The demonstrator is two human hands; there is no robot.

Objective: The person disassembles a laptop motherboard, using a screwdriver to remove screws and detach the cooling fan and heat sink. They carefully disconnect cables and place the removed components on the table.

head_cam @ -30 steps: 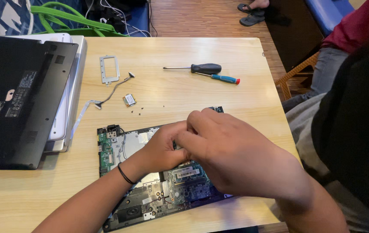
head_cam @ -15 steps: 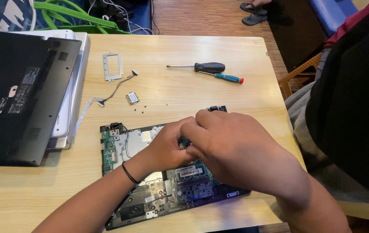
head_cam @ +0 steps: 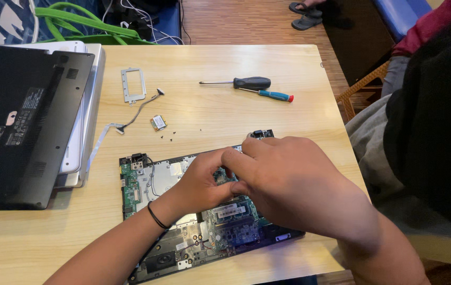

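At the far left of the wooden table [head_cam: 267, 63], a black laptop base cover [head_cam: 22, 124] lies underside up, stacked on a silver laptop shell [head_cam: 89, 105]. To its right lie a rectangular metal bracket [head_cam: 132, 84], a thin cable with a flat ribbon end [head_cam: 136, 113], a small square wireless card [head_cam: 157, 123] and several loose black screws [head_cam: 168, 137]. Below these, near the front edge of the table, rests the opened laptop chassis with its green circuit board [head_cam: 130, 190] exposed. The left hand [head_cam: 202, 182], with a black band at the wrist, rests on the centre of the board; its fingers [head_cam: 217, 158] are curled narrow and pinched together at a point on the board, though what they grip cannot be told. The right hand [head_cam: 294, 182] lies directly beside and partly over the left, fingers [head_cam: 236, 158] bent inward and meeting the left fingertips at the same point; any held part is hidden. Farther back on the table, right of centre, lie a black-handled screwdriver [head_cam: 236, 83] and a smaller blue-handled screwdriver [head_cam: 270, 95], just beside each other.
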